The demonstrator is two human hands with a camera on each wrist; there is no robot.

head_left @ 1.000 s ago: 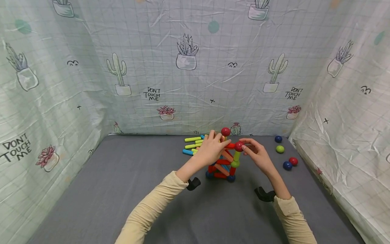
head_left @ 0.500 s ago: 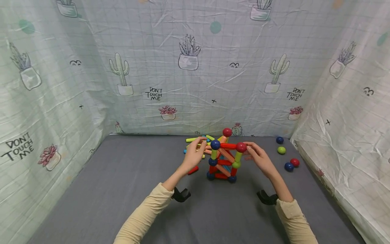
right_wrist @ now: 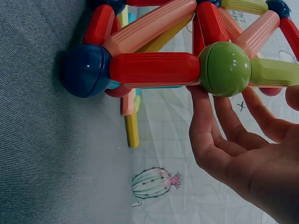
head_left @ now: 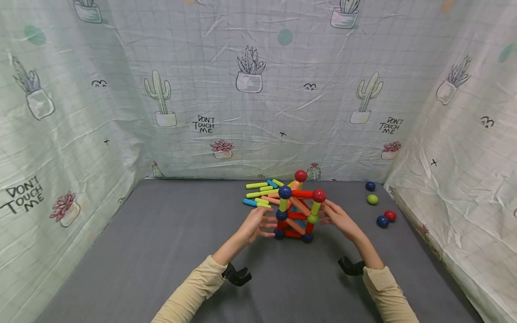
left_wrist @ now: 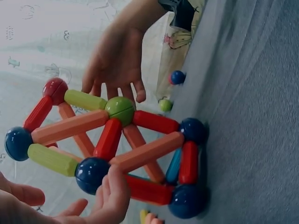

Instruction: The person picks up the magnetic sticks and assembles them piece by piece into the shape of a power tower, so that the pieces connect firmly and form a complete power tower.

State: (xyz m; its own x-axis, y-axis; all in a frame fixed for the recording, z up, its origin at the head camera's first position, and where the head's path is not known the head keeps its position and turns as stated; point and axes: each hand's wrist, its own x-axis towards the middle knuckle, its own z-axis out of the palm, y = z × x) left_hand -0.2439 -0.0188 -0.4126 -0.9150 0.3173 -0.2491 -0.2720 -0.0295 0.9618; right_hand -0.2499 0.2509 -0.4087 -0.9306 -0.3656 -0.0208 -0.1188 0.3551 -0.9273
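Note:
A two-tier tower of magnetic sticks and balls (head_left: 298, 215) stands on the grey table in the head view. Blue balls form its lower corners, and a red ball (head_left: 319, 195) and a blue ball (head_left: 285, 192) top its front. My left hand (head_left: 253, 224) is at the tower's left side with fingers extended; in the left wrist view its fingertips overlap a mid-level blue ball (left_wrist: 92, 175). On the opposite side is my right hand (head_left: 342, 220), its loosely bent fingers right at the green ball (right_wrist: 225, 69) in the right wrist view. Neither hand grips anything.
Behind the tower's left side lies a pile of loose yellow-green, blue and orange sticks (head_left: 258, 194). Several loose balls lie at the right, among them a green ball (head_left: 372, 199) and a red ball (head_left: 390, 216). A patterned sheet (head_left: 186, 152) borders the table.
My left hand has drawn back from the tower's top, then lowered to its left side. My right hand has let go of the upper red ball and slid lower along the right side.

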